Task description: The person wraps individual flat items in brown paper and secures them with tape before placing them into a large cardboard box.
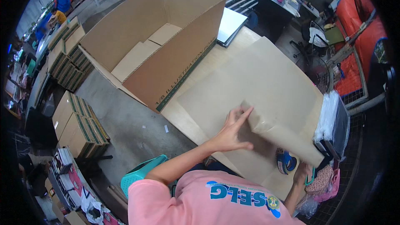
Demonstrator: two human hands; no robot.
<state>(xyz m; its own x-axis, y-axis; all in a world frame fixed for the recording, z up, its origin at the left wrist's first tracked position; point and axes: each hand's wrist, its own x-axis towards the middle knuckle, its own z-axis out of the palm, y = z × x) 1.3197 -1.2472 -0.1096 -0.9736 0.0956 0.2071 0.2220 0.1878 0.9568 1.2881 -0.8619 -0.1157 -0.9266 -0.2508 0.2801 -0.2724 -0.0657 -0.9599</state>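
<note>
A brown paper-wrapped bundle [283, 135] is tilted up over the table, its right part smeared by motion. My left hand [233, 127] is at the bundle's left end, fingers spread and thumb apart; the index finger meets its edge. By the bundle's right end, my right hand [303, 174] is partly covered, and its fingers do not show clearly. A blue tape dispenser [286, 161] sits just left of my right hand. Beneath all this lies a large sheet of brown paper [254, 75], spread over the pale tabletop [191, 118].
A big open carton [166, 75] stands at the table's far left, with flat cardboard pieces inside. Plastic-wrapped items [331, 121] and a pink bag [332, 187] line the right edge. A teal chair [141, 173] is at lower left; stacked cartons [77, 125] stand beyond it.
</note>
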